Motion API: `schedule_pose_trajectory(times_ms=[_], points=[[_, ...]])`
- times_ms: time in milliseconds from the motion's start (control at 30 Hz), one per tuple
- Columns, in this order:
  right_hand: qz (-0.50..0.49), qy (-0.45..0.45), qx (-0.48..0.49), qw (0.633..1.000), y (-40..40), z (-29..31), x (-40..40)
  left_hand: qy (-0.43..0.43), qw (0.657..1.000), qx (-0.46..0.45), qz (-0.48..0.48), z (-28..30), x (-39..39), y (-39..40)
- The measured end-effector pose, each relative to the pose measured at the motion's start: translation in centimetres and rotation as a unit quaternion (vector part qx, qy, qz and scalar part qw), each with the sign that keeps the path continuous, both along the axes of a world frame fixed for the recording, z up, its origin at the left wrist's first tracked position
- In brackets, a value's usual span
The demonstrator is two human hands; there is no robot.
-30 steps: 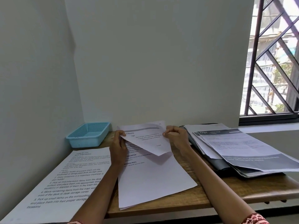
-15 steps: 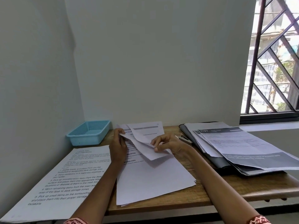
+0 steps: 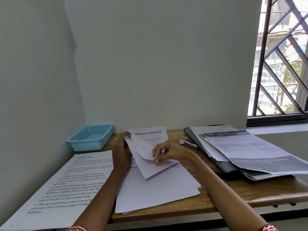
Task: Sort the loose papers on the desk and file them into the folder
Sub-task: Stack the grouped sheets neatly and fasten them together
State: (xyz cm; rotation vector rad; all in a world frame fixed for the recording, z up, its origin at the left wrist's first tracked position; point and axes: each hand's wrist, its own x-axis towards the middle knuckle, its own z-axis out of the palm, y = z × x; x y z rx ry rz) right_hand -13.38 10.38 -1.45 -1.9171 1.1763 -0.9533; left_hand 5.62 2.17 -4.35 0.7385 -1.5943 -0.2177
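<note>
While wooden table (image 3: pixel 233 195) fills lower view, smooth white paper stack (image 3: pixel 155 190) lies centre, overhanging front edge. Dark folder (image 3: pixel 221 165) right, under printed sheets. Left hand (image 3: pixel 121 152) grips curled sheet (image 3: pixel 146 155); right hand (image 3: pixel 168 151) pinches its corner.

Left hand (image 3: pixel 120 151) gripping, right hand (image 3: pixel 168 151) pinching.
</note>
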Motion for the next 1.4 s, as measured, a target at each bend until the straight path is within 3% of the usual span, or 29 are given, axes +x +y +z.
schedule_pose_trajectory(times_ms=[167,333,500,667,767,867,933,1033,1100,1200,1300,1400], points=[[-0.004,-0.005,-0.006,1.0,0.2,0.2,0.2,0.028,0.999,0.018,-0.007,0.3,0.0,0.8],[-0.004,-0.018,-0.02,1.0,0.6,0.5,0.6,-0.006,0.999,0.039,-0.005,0.7,0.1,1.2],[0.005,-0.119,-0.027,0.993,1.3,1.1,1.1,0.016,0.999,0.03,0.004,0.2,0.3,-0.1],[0.041,-0.056,-0.001,0.998,0.9,0.5,1.5,0.1,0.992,0.066,-0.041,1.6,-0.4,2.1],[0.034,-0.041,0.017,0.998,0.5,0.3,1.4,0.046,0.997,0.048,-0.033,0.6,-0.2,1.4],[0.035,-0.043,0.024,0.998,0.6,0.2,1.3,0.061,0.994,0.078,-0.041,0.1,0.1,0.6],[-0.024,-0.101,0.013,0.994,0.7,0.5,1.3,0.045,0.996,0.062,-0.036,-0.1,0.2,0.1],[-0.229,-0.213,-0.044,0.949,-0.9,-0.2,0.3,0.026,0.999,0.019,-0.027,-0.4,0.2,-0.8],[-0.313,-0.165,-0.028,0.935,-2.1,-1.0,-0.8,0.024,0.999,0.013,-0.025,-0.5,0.2,-1.0],[-0.362,-0.108,-0.004,0.926,-2.8,-1.7,-1.4,0.024,0.999,0.018,-0.02,-0.7,0.3,-1.2],[-0.395,-0.19,-0.068,0.896,-2.5,-1.3,-1.5,0.037,0.999,0.018,-0.027,-0.5,0.2,-1.3],[-0.381,-0.212,-0.11,0.893,-2.8,-1.1,-1.8,0.052,0.998,0.025,-0.027,-0.6,0.3,-1.5]])
